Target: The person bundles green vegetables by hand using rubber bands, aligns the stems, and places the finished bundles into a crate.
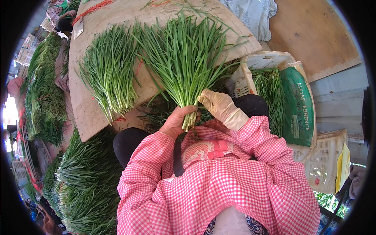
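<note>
My bare left hand (pixel 177 120) grips the pale stem end of a fanned bunch of green chives (pixel 184 58), whose leaves spread over a worn wooden board (pixel 84 105). My right hand (pixel 219 105), in a cream glove, rests against the same stems just right of the left hand. A second, tied bunch of chives (pixel 109 72) lies flat on the board to the left. Both sleeves are pink-and-white checked.
Heaps of chives (pixel 84 184) lie at the lower left and far left (pixel 43 94). A white plastic crate (pixel 250 78) with greens and a green-printed sack (pixel 299 105) stand at the right, another crate (pixel 329 160) below it. Red ties (pixel 92 9) lie at the board's far end.
</note>
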Available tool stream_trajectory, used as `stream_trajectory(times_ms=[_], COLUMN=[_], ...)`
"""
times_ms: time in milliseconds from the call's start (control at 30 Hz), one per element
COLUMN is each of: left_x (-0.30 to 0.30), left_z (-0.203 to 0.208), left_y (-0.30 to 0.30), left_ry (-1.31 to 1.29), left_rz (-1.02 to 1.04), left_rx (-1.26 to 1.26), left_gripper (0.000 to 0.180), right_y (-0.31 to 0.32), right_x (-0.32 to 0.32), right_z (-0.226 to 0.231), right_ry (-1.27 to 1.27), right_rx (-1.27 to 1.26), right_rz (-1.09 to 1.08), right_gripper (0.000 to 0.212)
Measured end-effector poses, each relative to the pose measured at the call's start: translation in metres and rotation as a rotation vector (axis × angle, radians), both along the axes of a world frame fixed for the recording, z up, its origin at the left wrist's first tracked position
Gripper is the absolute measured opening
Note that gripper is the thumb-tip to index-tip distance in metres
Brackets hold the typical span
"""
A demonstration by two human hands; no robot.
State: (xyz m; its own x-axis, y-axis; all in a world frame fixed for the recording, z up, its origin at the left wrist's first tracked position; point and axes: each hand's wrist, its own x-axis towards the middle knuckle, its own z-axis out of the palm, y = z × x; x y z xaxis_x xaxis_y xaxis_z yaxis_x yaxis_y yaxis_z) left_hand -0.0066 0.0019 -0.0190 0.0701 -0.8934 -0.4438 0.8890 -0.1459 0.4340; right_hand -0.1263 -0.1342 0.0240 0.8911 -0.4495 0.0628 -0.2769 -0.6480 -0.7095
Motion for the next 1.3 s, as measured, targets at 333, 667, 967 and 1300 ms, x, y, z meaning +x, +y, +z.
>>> stream_trajectory(times_ms=[333, 667, 967, 1300], left_x=[-0.009, -0.010, -0.013, -0.011], left_z=[-0.002, -0.012, -0.010, 0.001], left_y=[-0.005, -0.002, -0.002, 0.001], left_ry=[-0.137, -0.146, -0.082, -0.092], left_rz=[0.003, -0.021, -0.011, -0.032], left_rx=[0.044, -0.026, -0.023, 0.051], left_gripper=[0.025, 0.025, 0.032, 0.027], right_y=[0.011, 0.016, 0.024, 0.031], right_x=[-0.010, -0.020, -0.025, -0.027], right_z=[0.009, -0.009, -0.009, -0.003], right_ry=[0.109, 0.104, 0.135, 0.191], right_rx=[-0.159, 0.228, 0.406, 0.463], right_rz=[0.067, 0.075, 0.060, 0.070], right_gripper=[0.020, 0.025, 0.026, 0.018])
